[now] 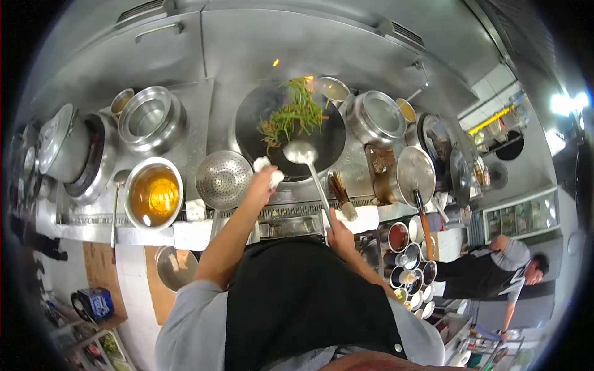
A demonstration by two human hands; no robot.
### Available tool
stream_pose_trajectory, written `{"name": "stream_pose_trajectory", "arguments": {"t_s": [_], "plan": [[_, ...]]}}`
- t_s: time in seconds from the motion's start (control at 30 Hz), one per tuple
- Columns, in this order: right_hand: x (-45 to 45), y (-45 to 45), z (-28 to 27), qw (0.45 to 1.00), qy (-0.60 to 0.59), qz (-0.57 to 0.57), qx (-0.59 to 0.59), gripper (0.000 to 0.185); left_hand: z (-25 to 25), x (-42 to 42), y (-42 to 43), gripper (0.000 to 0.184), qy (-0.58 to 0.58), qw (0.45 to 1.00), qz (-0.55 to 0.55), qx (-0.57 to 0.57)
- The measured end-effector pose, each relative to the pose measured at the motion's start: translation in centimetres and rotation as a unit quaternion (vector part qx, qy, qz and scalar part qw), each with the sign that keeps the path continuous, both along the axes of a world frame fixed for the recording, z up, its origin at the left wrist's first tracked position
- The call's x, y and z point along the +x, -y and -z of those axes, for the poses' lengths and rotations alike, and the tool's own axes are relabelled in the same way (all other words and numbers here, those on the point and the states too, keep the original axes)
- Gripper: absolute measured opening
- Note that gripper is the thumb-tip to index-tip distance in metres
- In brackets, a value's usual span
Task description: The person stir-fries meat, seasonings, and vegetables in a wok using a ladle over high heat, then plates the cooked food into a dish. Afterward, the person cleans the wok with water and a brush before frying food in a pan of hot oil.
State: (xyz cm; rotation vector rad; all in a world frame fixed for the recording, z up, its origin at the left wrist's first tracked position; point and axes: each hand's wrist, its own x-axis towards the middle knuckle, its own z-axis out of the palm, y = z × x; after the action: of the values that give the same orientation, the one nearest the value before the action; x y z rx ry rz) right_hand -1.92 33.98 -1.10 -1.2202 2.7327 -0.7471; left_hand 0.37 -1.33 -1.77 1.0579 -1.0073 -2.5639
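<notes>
Green vegetable strips (291, 120) are up in the air over and in a large dark wok (247, 123) at the centre back. My left hand (263, 185) is closed on a white cloth (272, 175) at the wok's near left edge. In my right hand (338, 227) is the long handle of a metal ladle (301, 153), whose bowl sits over the near part of the wok. A perforated strainer (224, 180) lies just left of my left hand. Small orange flames (309, 79) show behind the vegetables.
A bowl of golden oil (154, 193) and metal pots (148, 117) stand at left. On the right are a pot (377, 116), a bamboo brush (342, 196), a pan (416, 176) and several seasoning bowls (398, 237). Another person (482, 275) stands at far right.
</notes>
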Motion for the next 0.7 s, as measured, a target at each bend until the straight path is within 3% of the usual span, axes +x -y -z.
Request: {"name": "stream_pose_trajectory", "arguments": {"t_s": [0.13, 0.23, 0.27, 0.33, 0.43, 0.47, 0.5, 0.53, 0.57, 0.63, 0.7], "plan": [[-0.2, 1.0, -3.7, 0.990, 0.083, -0.018, 0.112, 0.084, -1.4, -3.0, 0.6, 0.016, 0.144, 0.988, 0.017, -0.052], [-5.9, 7.1, -7.1, 0.978, 0.157, -0.006, 0.133, 0.076, 0.7, -3.2, 0.1, 0.016, 0.074, 0.996, -0.017, -0.041], [-8.9, 8.4, -5.4, 0.984, 0.158, -0.004, 0.084, 0.073, 2.9, -2.4, 0.2, 0.009, 0.041, 0.997, 0.006, -0.060], [-10.6, 10.9, -8.1, 0.981, 0.171, 0.032, 0.079, 0.073, 3.0, 1.1, -2.2, 0.010, -0.011, 0.990, -0.122, -0.066], [-8.1, 9.4, -9.9, 0.984, 0.173, 0.015, -0.030, 0.075, 0.5, 9.1, -5.8, 0.022, 0.064, 0.992, -0.091, -0.055], [-7.1, 7.1, -9.2, 0.991, 0.089, -0.058, -0.086, 0.076, 4.4, 10.7, -6.5, 0.022, 0.063, 0.995, -0.061, -0.046], [-5.5, 5.3, -11.7, 0.951, 0.296, -0.041, -0.075, 0.076, -0.5, 10.9, -7.5, 0.021, 0.087, 0.993, -0.071, -0.040], [-4.2, 3.9, -14.4, 0.868, 0.492, -0.025, -0.060, 0.076, -3.4, 9.7, -7.9, 0.021, 0.082, 0.992, -0.090, -0.031], [-4.4, 2.6, -14.3, 0.864, 0.498, -0.027, -0.062, 0.076, -5.3, 8.0, -7.7, 0.021, 0.078, 0.991, -0.109, -0.023], [-4.8, 0.2, -14.0, 0.769, 0.634, -0.052, -0.069, 0.075, -3.6, 3.3, -5.7, 0.007, 0.015, 0.992, -0.127, -0.009], [-8.0, 0.8, -13.7, 0.869, 0.491, -0.053, 0.024, 0.077, -2.5, -0.2, -3.4, 0.006, 0.029, 0.999, -0.033, -0.013]]}}
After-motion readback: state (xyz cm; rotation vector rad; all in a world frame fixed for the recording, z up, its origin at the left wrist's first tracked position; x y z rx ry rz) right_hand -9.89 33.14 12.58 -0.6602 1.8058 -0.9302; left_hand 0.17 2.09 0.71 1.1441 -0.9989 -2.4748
